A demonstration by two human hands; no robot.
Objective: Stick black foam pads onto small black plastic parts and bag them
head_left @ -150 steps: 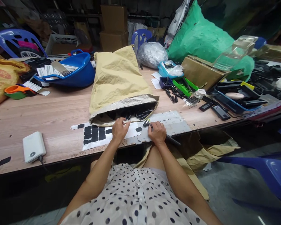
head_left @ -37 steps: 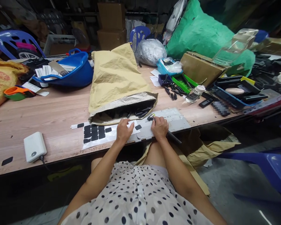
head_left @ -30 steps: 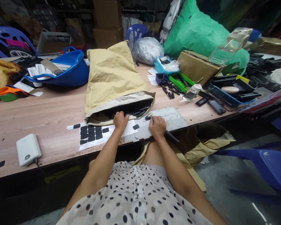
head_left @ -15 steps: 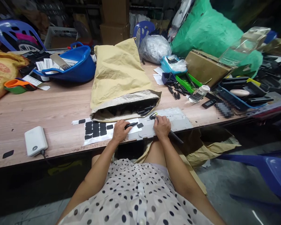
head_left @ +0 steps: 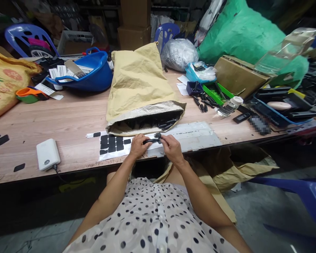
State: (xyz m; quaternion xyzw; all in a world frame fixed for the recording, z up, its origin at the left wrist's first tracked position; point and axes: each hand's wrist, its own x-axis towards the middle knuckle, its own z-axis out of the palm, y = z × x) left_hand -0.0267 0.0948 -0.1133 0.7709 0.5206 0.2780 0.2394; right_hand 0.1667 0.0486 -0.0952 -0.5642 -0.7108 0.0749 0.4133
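Observation:
Above the sheet at the table's front edge, my left hand (head_left: 139,144) is closed on a slim black pen-like piece (head_left: 151,140). My right hand (head_left: 171,147) meets it from the other side, fingers closed on a small hammer (head_left: 157,135). The hammer's dark round head shows at the fingertips; its handle is hidden. Just behind both hands, a tan paper sack (head_left: 139,80) lies with its mouth toward me, several similar black pieces inside. Left of my left hand, rows of black rounded stickers (head_left: 112,144) sit on a white sheet (head_left: 105,156). A grey board (head_left: 200,133) lies under the right side.
On the left stand a white power pack (head_left: 47,154) with a cable and a blue basin (head_left: 94,73) of papers. To the right are a clear bottle (head_left: 229,106), a green tray (head_left: 218,93), loose black pieces and a cardboard box (head_left: 239,75).
My left hand went to the sack's mouth and came back with the black piece. My right hand, with the hammer, has since moved left and turned, bringing the hammer's head to that piece.

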